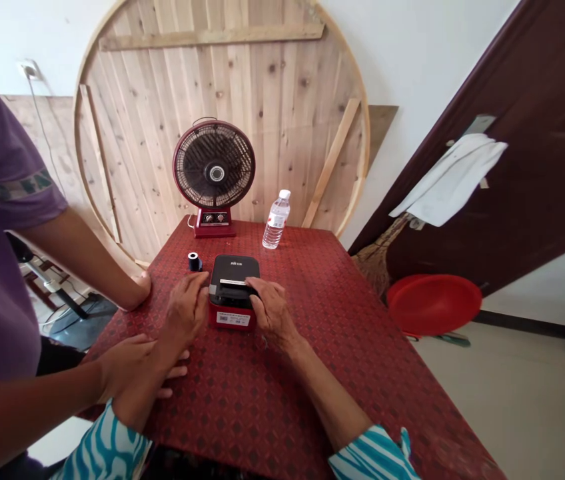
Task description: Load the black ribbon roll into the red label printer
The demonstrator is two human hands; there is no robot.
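A small printer [235,268] with a black top and a red lower body sits on the table, and a pale strip shows along the slot in its lid. My left hand [187,307] rests against the printer's left side, fingers together and pointing forward. On the other side, my right hand [272,308] grips the right edge, with the fingertips on the lid near the slot and the thumb at the front corner. A white label [233,319] is stuck on the red front. Just left of the printer stands a small dark roll [193,261] with a white end.
A red fan [214,167] and a water bottle [276,220] stand at the back of the red patterned table [312,300]. At the left, a person in a purple shirt [0,220] leans with both hands on the table. A red basin [435,305] is beyond the right edge.
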